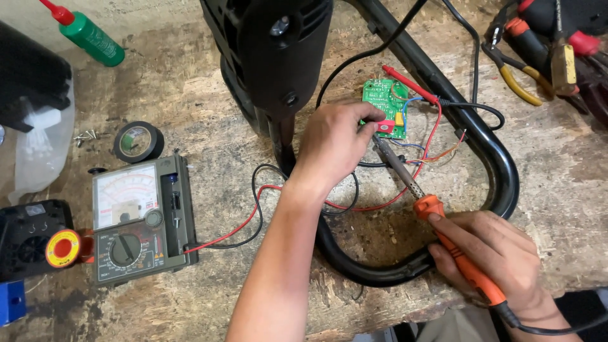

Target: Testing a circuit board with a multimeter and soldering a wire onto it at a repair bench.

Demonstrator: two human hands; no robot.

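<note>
Looking down from the head view, we see the right hand point(500, 253) closed in a full grip around the orange handle of a soldering iron point(443, 231), near the right edge of the desk point(209, 133). Its metal tip slants up and left to a small green circuit board point(385, 99) lying farther off, inside the loop of a black tubular frame point(500, 171). The left hand point(332, 145) rests at the board's left edge, fingers pinched at it; what they hold is probably a wire, though we cannot tell. An analogue multimeter point(140, 218) sits at the near left, with a roll of black tape point(138, 142) beyond it.
</note>
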